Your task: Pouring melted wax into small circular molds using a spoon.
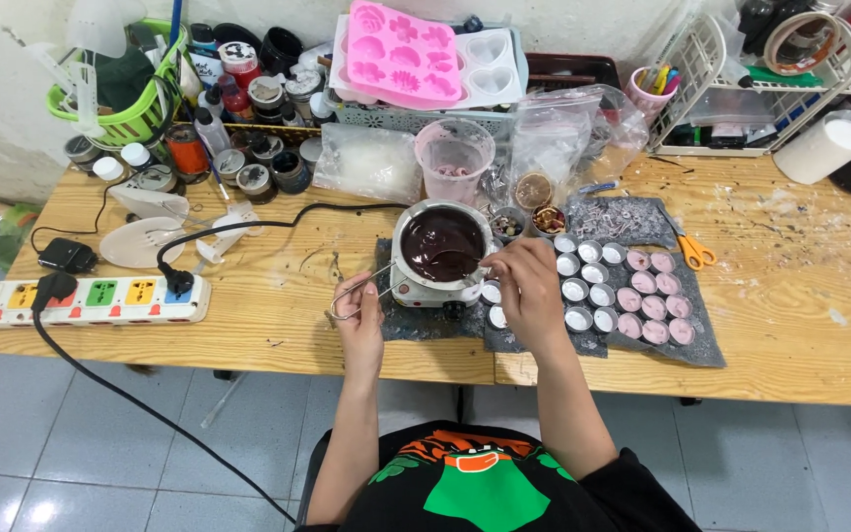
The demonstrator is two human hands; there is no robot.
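Note:
A small metal melting pot point(442, 246) holds dark brown liquid and stands on a little electric heater on a grey felt mat point(687, 347). My left hand point(360, 325) grips the pot's wire handle point(351, 293) at its left. My right hand point(526, 288) is closed on a thin stirring stick whose tip dips into the dark liquid. To the right of my right hand sit rows of small round tins, some white point(577, 291) and some pink point(654, 306).
A power strip point(86, 299) with black plugs lies at the left edge. Orange-handled scissors point(695, 253), a pink measuring cup point(454, 158), pink and white silicone moulds point(404, 51), jars, a green basket point(130, 108) and a white wire rack point(760, 69) crowd the back.

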